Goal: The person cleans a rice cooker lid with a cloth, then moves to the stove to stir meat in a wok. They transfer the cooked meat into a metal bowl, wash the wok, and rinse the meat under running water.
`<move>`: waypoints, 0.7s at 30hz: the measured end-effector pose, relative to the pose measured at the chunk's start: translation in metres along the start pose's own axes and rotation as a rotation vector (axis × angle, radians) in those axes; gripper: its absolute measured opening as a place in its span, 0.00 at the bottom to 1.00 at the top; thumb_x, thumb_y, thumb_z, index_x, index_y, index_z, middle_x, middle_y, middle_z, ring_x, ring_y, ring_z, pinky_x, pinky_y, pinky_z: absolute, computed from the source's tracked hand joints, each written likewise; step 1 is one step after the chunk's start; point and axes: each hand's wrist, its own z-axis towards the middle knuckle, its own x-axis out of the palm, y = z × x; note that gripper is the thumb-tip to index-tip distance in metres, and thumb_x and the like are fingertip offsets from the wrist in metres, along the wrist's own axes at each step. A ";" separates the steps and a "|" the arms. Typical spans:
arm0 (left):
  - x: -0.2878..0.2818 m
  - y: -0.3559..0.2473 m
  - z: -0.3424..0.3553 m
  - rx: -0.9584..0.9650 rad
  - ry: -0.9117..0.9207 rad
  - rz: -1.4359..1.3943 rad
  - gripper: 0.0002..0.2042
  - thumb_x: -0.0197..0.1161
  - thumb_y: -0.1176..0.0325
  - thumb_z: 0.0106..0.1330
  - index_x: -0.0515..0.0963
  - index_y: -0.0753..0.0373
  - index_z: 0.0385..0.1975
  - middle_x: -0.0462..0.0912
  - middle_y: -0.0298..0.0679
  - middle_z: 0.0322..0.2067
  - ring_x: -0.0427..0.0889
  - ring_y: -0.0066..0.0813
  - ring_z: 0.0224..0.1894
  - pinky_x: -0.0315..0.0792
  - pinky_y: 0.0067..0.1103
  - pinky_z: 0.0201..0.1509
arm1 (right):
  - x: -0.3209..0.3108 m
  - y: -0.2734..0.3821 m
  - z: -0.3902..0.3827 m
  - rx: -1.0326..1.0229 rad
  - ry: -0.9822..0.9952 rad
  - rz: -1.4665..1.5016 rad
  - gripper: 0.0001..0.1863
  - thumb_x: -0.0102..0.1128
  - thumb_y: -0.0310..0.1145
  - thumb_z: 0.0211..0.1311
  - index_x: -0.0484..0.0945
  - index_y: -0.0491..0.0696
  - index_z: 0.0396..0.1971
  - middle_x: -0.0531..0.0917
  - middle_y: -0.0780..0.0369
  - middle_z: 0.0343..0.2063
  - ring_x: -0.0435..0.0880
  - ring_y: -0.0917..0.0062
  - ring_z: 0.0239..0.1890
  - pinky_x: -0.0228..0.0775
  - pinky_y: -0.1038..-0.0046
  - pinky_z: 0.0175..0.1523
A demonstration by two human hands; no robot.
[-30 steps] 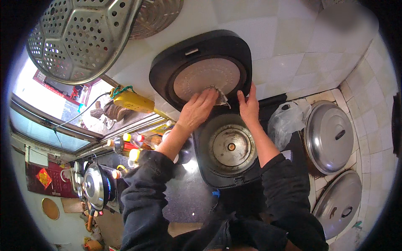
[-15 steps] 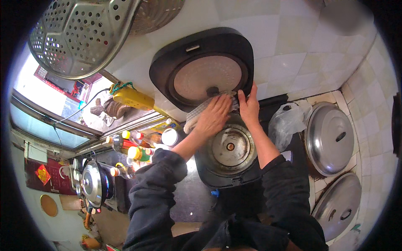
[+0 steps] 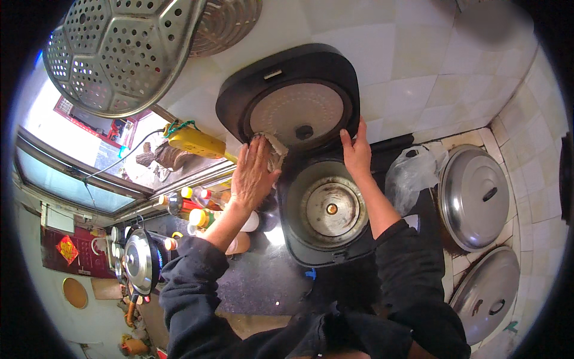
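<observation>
A black rice cooker (image 3: 293, 248) stands on the counter with its lid (image 3: 287, 64) raised. Its inner pot is out, so the round metal heating plate (image 3: 317, 224) shows at the bottom. My left hand (image 3: 254, 179) presses a greyish cloth (image 3: 276, 151) against the lower left rim of the lid's underside, fingers stretched long over it. At the lid's lower right corner, my right hand (image 3: 357, 157) grips the edge, thumb in front and the other fingers partly hidden behind.
Several bottles (image 3: 206, 216) stand left of the cooker. Farther left, a lidded pan (image 3: 139, 261) sits over a blue flame. A clear plastic bag (image 3: 417, 175) and two large metal lids (image 3: 475, 197) lie to the right. A perforated steamer tray (image 3: 122, 54) hangs upper left.
My left hand has slid the cloth leftward, from the lid's lower middle to its lower left rim. The lid has shifted slightly; my right hand keeps its grip.
</observation>
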 end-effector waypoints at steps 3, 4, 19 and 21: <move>0.009 -0.029 0.015 0.140 0.146 -0.049 0.37 0.61 0.47 0.59 0.65 0.69 0.62 0.65 0.47 0.65 0.58 0.39 0.70 0.46 0.35 0.74 | 0.001 -0.002 -0.002 -0.062 -0.068 -0.050 0.34 0.52 0.49 0.68 0.54 0.54 0.68 0.83 0.51 0.32 0.82 0.55 0.31 0.73 0.60 0.41; 0.016 -0.045 0.024 0.182 0.207 -0.119 0.37 0.59 0.46 0.60 0.65 0.71 0.62 0.64 0.48 0.65 0.58 0.39 0.70 0.46 0.34 0.75 | 0.001 -0.002 -0.003 0.003 -0.031 -0.063 0.34 0.52 0.49 0.68 0.54 0.54 0.69 0.83 0.51 0.34 0.82 0.55 0.32 0.73 0.60 0.42; -0.015 0.042 0.010 0.438 -0.020 0.390 0.21 0.57 0.61 0.61 0.76 0.71 0.49 0.74 0.50 0.53 0.67 0.44 0.62 0.56 0.34 0.70 | -0.004 0.020 -0.009 0.062 -0.024 -0.085 0.32 0.52 0.47 0.68 0.55 0.56 0.68 0.83 0.54 0.33 0.82 0.60 0.32 0.72 0.63 0.43; -0.021 0.041 0.011 0.371 -0.005 0.433 0.22 0.58 0.60 0.61 0.76 0.74 0.47 0.75 0.50 0.52 0.66 0.44 0.62 0.55 0.33 0.71 | -0.004 0.018 -0.009 0.050 -0.029 -0.080 0.32 0.52 0.48 0.68 0.55 0.55 0.68 0.83 0.54 0.33 0.82 0.61 0.32 0.72 0.63 0.43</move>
